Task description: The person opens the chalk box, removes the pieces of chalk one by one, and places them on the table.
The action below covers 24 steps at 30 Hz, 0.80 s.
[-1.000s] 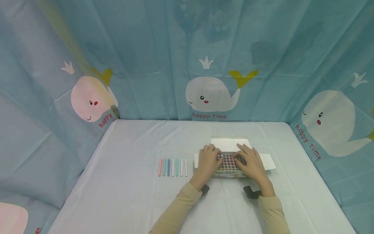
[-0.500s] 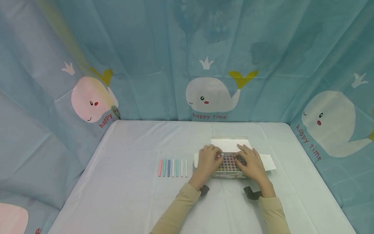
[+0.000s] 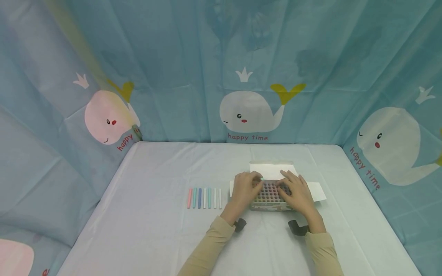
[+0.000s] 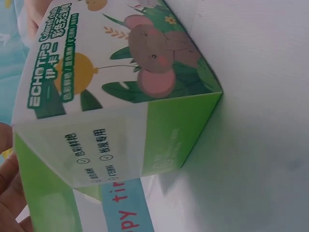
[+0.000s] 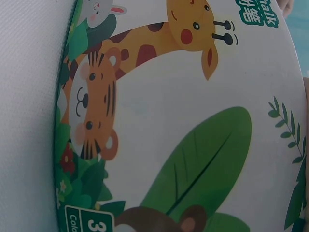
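Observation:
In the head view, an open chalk box [image 3: 272,206] holds rows of upright coloured chalk sticks [image 3: 270,191]. My left hand [image 3: 243,188] is over its left end, thumb and fingers pinching at the back left corner. A teal chalk tip [image 3: 262,178] shows at those fingertips; the rest of that stick is hidden. On the right, my right hand [image 3: 297,191] rests over the box top, thumb and index finger apart above the chalks. Left-hand fingers [image 4: 10,186] edge into the left wrist view beside the printed box [image 4: 164,63]. The right wrist view is filled by the box front [image 5: 193,96].
Left of the box, several loose chalk sticks [image 3: 204,198] lie in a spaced row on the white table [image 3: 155,230]. Box flaps stand open at the back [image 3: 272,168] and right side [image 3: 317,191]. A whale-print curtain [image 3: 193,69] surrounds the table.
My left fingers have closed in at the box's back left corner, hiding a pink chalk tip seen earlier. The teal tip sits slightly higher. My right hand has stayed still.

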Tool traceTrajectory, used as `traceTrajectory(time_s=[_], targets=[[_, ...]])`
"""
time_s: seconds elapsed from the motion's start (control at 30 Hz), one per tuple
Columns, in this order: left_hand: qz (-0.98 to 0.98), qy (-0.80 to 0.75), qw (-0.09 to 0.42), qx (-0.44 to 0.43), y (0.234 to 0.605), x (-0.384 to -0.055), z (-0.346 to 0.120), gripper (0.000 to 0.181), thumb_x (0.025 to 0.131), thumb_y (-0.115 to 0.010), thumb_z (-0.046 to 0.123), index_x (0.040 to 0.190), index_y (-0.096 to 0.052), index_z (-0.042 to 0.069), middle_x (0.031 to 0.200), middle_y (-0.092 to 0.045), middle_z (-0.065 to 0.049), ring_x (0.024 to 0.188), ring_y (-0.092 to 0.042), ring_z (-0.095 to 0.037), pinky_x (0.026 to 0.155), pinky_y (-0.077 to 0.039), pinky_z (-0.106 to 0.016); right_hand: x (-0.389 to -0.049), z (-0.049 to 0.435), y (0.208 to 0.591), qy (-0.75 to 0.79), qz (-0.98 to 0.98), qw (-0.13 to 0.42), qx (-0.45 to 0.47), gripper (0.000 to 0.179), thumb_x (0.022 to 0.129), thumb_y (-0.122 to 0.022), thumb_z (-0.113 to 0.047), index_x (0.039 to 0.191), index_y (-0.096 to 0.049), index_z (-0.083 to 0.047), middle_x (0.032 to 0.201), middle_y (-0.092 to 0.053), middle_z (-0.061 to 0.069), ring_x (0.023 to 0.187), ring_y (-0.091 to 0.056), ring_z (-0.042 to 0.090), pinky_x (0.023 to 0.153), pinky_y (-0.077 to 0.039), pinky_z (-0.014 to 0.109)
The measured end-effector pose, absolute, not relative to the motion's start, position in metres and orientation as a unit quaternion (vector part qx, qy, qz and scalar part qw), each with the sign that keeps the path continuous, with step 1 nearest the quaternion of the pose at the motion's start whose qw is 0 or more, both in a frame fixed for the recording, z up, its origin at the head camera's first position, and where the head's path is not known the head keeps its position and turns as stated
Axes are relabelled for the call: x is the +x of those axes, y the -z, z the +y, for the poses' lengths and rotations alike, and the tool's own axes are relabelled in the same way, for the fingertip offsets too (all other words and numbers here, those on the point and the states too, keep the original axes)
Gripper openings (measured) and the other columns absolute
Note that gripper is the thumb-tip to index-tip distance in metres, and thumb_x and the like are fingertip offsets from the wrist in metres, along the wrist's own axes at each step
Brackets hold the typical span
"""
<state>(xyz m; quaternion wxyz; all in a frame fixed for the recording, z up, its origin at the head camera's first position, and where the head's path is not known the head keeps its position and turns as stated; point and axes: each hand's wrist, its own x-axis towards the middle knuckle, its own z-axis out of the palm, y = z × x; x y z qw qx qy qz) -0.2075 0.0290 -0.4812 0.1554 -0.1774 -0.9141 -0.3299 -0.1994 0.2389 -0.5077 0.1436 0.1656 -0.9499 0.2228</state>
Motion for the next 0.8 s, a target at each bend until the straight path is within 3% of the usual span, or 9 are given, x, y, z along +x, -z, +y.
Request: traceTrajectory(time_s=[0.8], targets=[[-0.861, 0.451, 0.153, -0.175, 0.464, -0.199, 0.007, 0.015, 0.087, -0.064, 0.026, 0.1, -0.065, 0.021, 0.094, -0.068, 0.01, 0.091, -0.059, -0.013, 0.092, -0.04, -0.036, -0.2, 0.238, 0.508, -0.223, -0.951, 0.144, 0.16, 0.012, 0.083, -0.067, -0.025, 0.094, -0.064, -0.021, 0.139, -0.045, 0.011, 0.131, -0.033, 0.039, 0.11, -0.011, 0.057]])
